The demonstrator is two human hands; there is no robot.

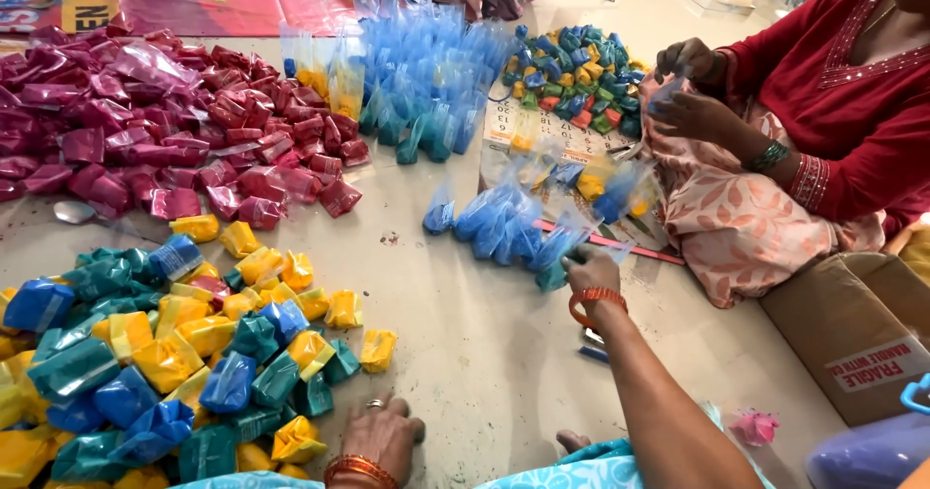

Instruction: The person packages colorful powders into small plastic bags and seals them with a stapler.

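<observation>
My right hand (591, 268) reaches forward to a cluster of blue powder packets (509, 226) on the floor, fingers closed on the nearest packet (560, 247). My left hand (385, 435), with a ring and orange bangles, rests flat on the floor beside a heap of yellow, blue and green packets (194, 344); it holds nothing. A single yellow packet (378, 349) lies just ahead of that hand.
A large heap of magenta packets (165, 131) lies at back left. Upright blue and yellow bags (417, 82) stand in the middle back. A seated person in red (852, 102) handles a packet at right, beside mixed packets (572, 73) and a cardboard box (852, 339).
</observation>
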